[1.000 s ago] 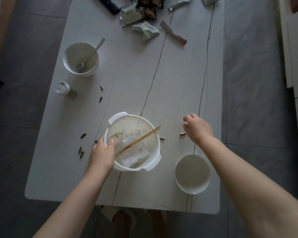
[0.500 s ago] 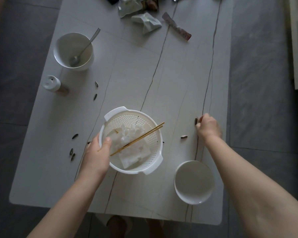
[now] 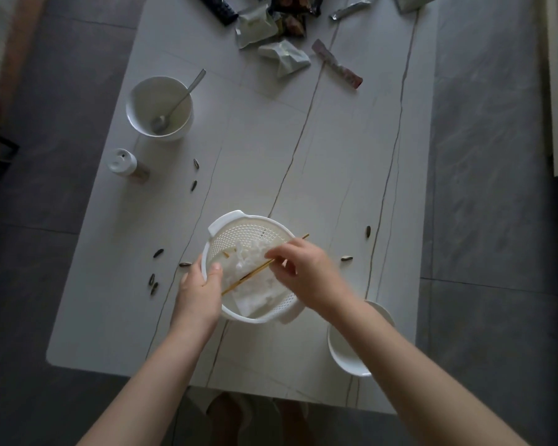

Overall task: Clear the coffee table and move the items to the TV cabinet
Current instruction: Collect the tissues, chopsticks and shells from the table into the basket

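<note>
A white perforated basket (image 3: 248, 233) stands on the near part of the white coffee table (image 3: 271, 149). Crumpled white tissue (image 3: 255, 294) and a pair of wooden chopsticks (image 3: 245, 278) lie in it. My left hand (image 3: 197, 294) grips the basket's left rim, thumb inside. Over the basket hovers my right hand (image 3: 303, 268), its fingers loosely bent above the chopsticks with nothing visible between them. Dark seeds lie on the table to the right (image 3: 347, 258) and to the left (image 3: 158, 252) of the basket.
A white bowl with a metal spoon (image 3: 159, 106) and a small white-capped shaker (image 3: 123, 160) stand at the left. An empty white bowl (image 3: 345, 352) sits near the front edge under my right forearm. Snack wrappers (image 3: 284, 56) and a remote (image 3: 219, 9) lie at the far end.
My right hand has swung left from the table's right edge to above the basket. My left hand has kept its grip on the rim.
</note>
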`<state>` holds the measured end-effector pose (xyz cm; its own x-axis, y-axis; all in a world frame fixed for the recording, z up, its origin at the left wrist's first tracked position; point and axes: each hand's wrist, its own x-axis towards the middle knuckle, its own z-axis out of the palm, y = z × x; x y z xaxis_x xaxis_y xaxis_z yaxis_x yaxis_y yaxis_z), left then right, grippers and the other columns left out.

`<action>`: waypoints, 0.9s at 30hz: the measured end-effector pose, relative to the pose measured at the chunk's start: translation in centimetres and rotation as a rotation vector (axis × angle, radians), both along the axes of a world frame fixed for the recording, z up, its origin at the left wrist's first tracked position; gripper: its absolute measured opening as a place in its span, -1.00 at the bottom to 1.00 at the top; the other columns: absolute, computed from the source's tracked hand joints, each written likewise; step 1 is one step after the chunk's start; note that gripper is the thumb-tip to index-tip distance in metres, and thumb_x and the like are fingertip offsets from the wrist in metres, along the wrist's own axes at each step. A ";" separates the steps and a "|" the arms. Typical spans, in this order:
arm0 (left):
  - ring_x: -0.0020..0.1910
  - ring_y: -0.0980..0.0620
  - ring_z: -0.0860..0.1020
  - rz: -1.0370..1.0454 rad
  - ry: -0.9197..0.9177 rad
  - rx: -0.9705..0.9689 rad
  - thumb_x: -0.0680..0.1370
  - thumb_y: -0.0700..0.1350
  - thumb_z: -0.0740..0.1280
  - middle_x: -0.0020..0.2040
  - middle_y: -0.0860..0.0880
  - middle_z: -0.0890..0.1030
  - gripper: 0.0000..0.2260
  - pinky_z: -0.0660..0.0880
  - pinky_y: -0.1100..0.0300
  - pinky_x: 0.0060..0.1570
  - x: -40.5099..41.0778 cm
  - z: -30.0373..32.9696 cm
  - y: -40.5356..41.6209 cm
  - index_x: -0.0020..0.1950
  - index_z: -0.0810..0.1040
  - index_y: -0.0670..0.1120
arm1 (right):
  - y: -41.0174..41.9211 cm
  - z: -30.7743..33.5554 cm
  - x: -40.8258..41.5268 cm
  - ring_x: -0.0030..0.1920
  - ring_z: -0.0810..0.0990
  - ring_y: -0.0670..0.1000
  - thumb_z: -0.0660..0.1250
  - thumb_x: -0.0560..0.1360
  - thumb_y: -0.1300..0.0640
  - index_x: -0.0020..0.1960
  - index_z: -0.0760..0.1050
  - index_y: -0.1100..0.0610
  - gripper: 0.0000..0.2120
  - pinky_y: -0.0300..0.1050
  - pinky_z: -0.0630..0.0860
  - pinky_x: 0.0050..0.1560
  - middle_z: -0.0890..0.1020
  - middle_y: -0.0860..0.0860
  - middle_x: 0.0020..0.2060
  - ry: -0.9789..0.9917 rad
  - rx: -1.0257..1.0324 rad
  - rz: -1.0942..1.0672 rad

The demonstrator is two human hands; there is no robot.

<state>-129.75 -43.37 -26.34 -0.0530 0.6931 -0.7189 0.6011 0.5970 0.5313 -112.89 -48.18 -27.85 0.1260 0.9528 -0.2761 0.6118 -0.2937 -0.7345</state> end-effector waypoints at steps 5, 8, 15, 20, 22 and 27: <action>0.11 -0.15 0.52 -0.027 0.044 -0.003 0.60 0.06 0.10 0.17 -0.11 0.52 -0.67 0.50 -0.16 0.14 -0.6 0.5 -0.1 0.33 0.39 0.02 | -0.4 -0.4 0.6 -0.26 0.53 -0.04 0.35 0.47 0.28 0.02 0.63 0.18 -0.84 -0.13 0.51 -0.13 0.61 0.08 -0.10 0.004 0.089 -0.094; 0.09 -0.13 0.52 -0.055 0.060 0.005 0.60 0.09 0.09 0.15 -0.10 0.53 -0.66 0.51 -0.16 0.11 -1.3 0.5 -0.2 0.33 0.38 0.04 | -1.5 -1.4 3.4 -0.13 0.54 -0.07 0.31 0.48 0.29 0.13 0.56 0.17 -0.76 -0.12 0.55 -0.06 0.58 0.07 0.02 -0.117 0.048 -0.282; 0.02 -0.08 0.57 -0.081 0.019 0.056 0.60 0.16 0.08 0.07 -0.03 0.58 -0.67 0.56 -0.13 0.04 -1.7 -0.1 -0.1 0.31 0.40 0.12 | -2.6 -6.2 11.1 0.45 0.17 0.17 0.43 0.42 0.13 0.53 -0.03 0.16 -0.14 -0.03 0.17 0.43 0.10 0.13 0.47 -0.303 -0.589 -0.338; 0.07 -0.13 0.55 -0.081 0.009 0.053 0.58 0.22 0.06 0.12 -0.06 0.56 -0.62 0.52 -0.17 0.09 -2.2 -1.0 0.3 0.30 0.40 0.10 | -2.1 -8.3 11.6 0.40 0.23 0.22 0.49 0.35 0.17 0.49 0.02 0.20 -0.11 -0.04 0.23 0.39 0.10 0.18 0.41 -0.328 -0.719 -0.350; 0.08 -0.13 0.55 -0.087 0.003 0.055 0.58 0.22 0.06 0.13 -0.06 0.56 -0.61 0.53 -0.16 0.09 -2.3 -1.1 0.3 0.31 0.40 0.10 | -1.9 -8.4 11.2 0.32 0.34 0.24 0.46 0.36 0.22 0.38 0.16 0.23 -0.29 -0.03 0.32 0.31 0.18 0.20 0.34 -0.359 -0.673 -0.331; 0.09 -0.13 0.55 -0.102 -0.011 0.060 0.59 0.21 0.05 0.14 -0.07 0.55 -0.61 0.53 -0.17 0.10 -2.8 -1.0 0.2 0.34 0.38 0.11 | -1.7 -8.0 9.0 0.21 0.44 0.23 0.38 0.45 0.21 0.29 0.27 0.23 -0.51 0.00 0.40 0.19 0.31 0.20 0.25 -0.348 -0.595 -0.268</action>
<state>-132.54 -43.19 -27.38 0.0279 0.7366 -0.6758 0.6510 0.4996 0.5715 -103.85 -49.85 -35.90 0.5079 0.5789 -0.6379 0.6315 -0.7539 -0.1814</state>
